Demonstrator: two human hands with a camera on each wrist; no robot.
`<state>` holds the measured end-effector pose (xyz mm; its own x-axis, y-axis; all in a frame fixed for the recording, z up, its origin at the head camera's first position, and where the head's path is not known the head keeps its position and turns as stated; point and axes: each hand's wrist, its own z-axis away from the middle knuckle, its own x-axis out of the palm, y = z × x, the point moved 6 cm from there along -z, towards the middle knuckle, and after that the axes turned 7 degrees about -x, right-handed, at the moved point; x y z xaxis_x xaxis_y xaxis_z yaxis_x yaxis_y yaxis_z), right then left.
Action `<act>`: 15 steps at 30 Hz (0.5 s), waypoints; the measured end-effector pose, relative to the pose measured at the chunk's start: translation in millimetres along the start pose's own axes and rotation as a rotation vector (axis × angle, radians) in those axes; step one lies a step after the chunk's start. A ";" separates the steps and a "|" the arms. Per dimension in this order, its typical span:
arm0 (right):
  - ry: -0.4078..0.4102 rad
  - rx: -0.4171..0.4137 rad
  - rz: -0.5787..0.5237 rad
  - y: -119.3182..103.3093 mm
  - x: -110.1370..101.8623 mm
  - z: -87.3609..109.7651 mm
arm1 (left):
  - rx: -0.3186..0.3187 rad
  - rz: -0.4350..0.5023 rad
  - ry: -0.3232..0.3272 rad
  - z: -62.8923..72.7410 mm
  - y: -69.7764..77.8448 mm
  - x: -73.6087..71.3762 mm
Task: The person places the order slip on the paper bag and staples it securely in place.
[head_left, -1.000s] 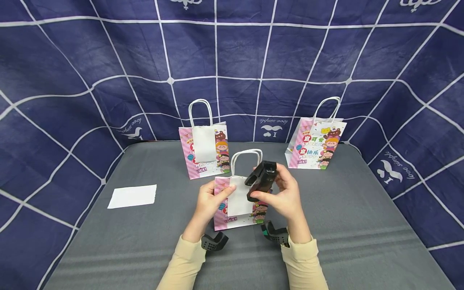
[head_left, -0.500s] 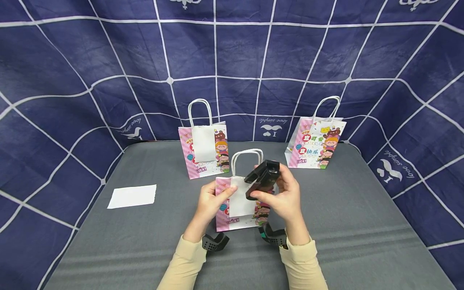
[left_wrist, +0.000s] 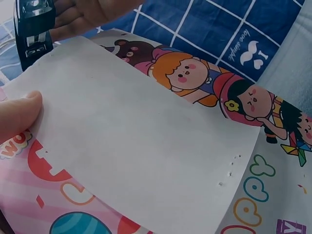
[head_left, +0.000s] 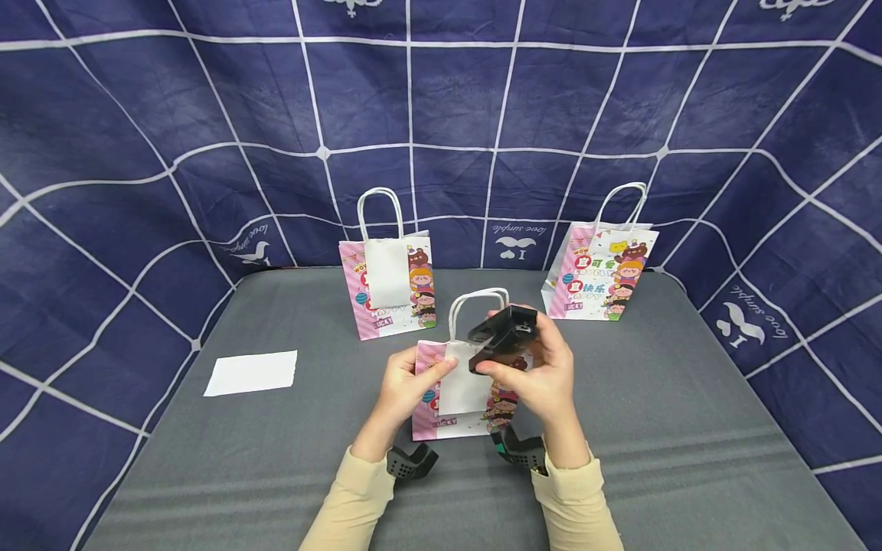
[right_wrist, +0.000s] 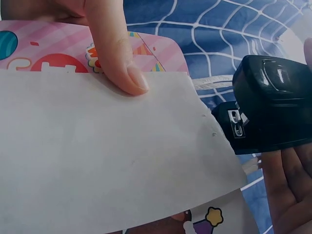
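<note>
My left hand [head_left: 406,379] pinches a white slip of paper [head_left: 463,383] against the front of a pink cartoon-print paper bag [head_left: 429,421], thumb on the slip's left edge. The left thumb [right_wrist: 119,63] also shows in the right wrist view. My right hand [head_left: 544,375] grips a black stapler [head_left: 506,333] at the bag's top edge, right of its white handles [head_left: 478,293]. In the right wrist view the stapler's jaws stand apart, with its metal anvil plate [right_wrist: 236,123] visible beside the slip's edge. Small marks [left_wrist: 231,168] dot the slip's far end.
Behind stands a similar bag [head_left: 416,321] with a white slip on its front. At the back right is another bag [head_left: 599,275] without a slip. A loose white paper [head_left: 253,373] lies at left on the grey table [head_left: 276,474]. A blue grid-patterned cloth [head_left: 441,99] hangs behind.
The front bag has shifted slightly right with my left hand. The stapler has tilted more toward level and moved slightly right.
</note>
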<state>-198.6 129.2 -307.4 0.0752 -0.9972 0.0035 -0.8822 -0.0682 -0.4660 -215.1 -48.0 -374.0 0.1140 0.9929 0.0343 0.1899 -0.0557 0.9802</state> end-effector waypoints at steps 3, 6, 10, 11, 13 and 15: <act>-0.014 0.002 0.029 0.4 0.0 0.2 | 0.012 0.000 -0.006 0.2 0.5 0.8; -0.022 0.011 0.072 1.8 0.0 0.9 | 0.025 0.006 -0.007 0.6 0.7 1.1; -0.023 0.033 0.109 3.8 0.8 2.2 | 0.038 0.015 -0.012 0.7 0.5 1.8; -0.023 0.038 0.118 4.2 1.2 2.5 | 0.041 0.016 -0.013 0.7 0.4 1.9; -0.023 0.044 0.133 5.0 1.7 3.1 | 0.043 0.015 -0.015 0.8 0.4 2.2; -0.025 0.052 0.138 5.9 2.3 3.6 | 0.047 0.008 -0.019 0.9 0.8 2.4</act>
<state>-201.9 126.6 -313.4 -0.0331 -0.9958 -0.0851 -0.8598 0.0718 -0.5056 -213.7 -45.7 -373.3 0.1340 0.9903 0.0380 0.2347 -0.0690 0.9696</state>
